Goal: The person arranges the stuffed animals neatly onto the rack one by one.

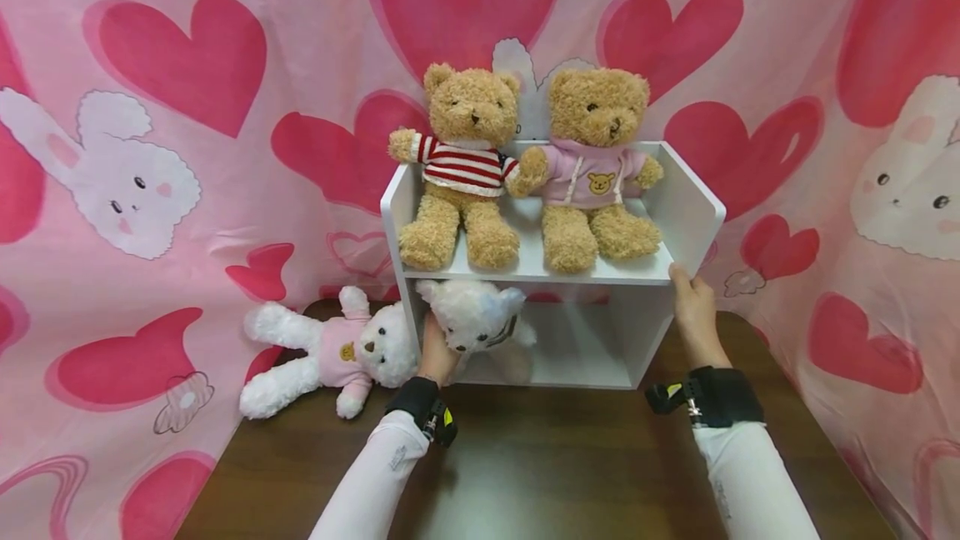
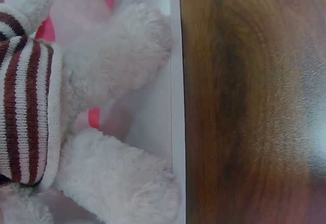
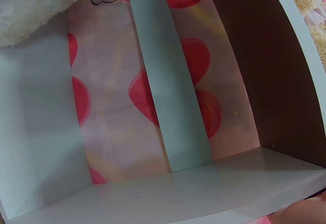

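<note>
In the head view my left hand (image 1: pixel 437 350) holds a white teddy bear (image 1: pixel 480 315) inside the lower compartment of a white two-tier shelf (image 1: pixel 585 340). The fingers are hidden behind the bear's head. Its brown-and-white striped sweater (image 2: pixel 28 112) and fluffy legs show in the left wrist view, the feet near the shelf's front edge. My right hand (image 1: pixel 697 315) grips the right side panel where the upper board meets it, thumb on the front edge. Part of that hand also appears at the lower right corner of the right wrist view.
Two tan teddy bears sit on the upper tier, one in a red-striped sweater (image 1: pixel 468 169), one in a pink hoodie (image 1: pixel 585 173). Another white bear in pink (image 1: pixel 341 352) lies left of the shelf on the brown wooden table (image 1: pixel 540 465). A heart-patterned cloth (image 1: pixel 322 48) hangs behind.
</note>
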A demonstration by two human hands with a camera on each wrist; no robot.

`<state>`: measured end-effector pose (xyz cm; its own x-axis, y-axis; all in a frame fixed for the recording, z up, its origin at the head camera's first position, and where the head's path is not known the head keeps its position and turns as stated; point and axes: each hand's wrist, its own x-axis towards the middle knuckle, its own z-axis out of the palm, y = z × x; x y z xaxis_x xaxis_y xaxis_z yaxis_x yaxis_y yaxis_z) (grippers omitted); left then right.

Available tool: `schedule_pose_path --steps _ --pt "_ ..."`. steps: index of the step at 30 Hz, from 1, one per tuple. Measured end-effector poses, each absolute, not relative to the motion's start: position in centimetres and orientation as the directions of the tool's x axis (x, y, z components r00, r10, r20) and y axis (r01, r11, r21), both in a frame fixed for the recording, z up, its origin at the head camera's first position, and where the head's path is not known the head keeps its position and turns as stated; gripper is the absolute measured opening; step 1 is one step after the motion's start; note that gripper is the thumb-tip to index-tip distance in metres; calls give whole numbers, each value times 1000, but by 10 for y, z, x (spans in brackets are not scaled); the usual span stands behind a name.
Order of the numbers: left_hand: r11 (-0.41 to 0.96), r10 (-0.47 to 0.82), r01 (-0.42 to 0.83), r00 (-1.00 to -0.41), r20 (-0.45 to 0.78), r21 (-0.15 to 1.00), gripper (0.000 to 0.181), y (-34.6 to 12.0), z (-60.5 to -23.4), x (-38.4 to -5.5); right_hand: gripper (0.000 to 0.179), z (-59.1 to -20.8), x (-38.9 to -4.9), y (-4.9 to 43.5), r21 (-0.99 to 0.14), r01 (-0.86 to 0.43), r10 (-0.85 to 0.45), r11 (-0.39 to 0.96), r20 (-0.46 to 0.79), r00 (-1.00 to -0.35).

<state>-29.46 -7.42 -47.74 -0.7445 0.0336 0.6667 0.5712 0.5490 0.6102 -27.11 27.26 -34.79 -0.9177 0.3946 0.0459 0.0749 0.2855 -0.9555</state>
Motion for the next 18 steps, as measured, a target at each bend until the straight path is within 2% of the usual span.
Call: schedule_pose_path --steps 6,11,14,16,18 --pt "647 12 479 -785 620 593 42 -69 -478 -308 65 -348 -271 273 -955 72 400 286 50 -915" --pt "629 -42 432 -811 583 647 42 -68 -480 -323 64 -349 -271 273 -959 66 408 275 55 -911" --pt "628 -76 448 -779 623 637 52 -77 -541 -375 63 -349 -272 273 -961 63 409 268 54 -911" --pt "645 -84 446 -766 637 621 64 -86 -600 -425 63 -348 -273 272 -962 64 405 266 51 -913" --pt "666 -95 448 -742 663 597 67 -92 -659 -472 63 -348 -273 272 -960 64 406 272 54 -912"
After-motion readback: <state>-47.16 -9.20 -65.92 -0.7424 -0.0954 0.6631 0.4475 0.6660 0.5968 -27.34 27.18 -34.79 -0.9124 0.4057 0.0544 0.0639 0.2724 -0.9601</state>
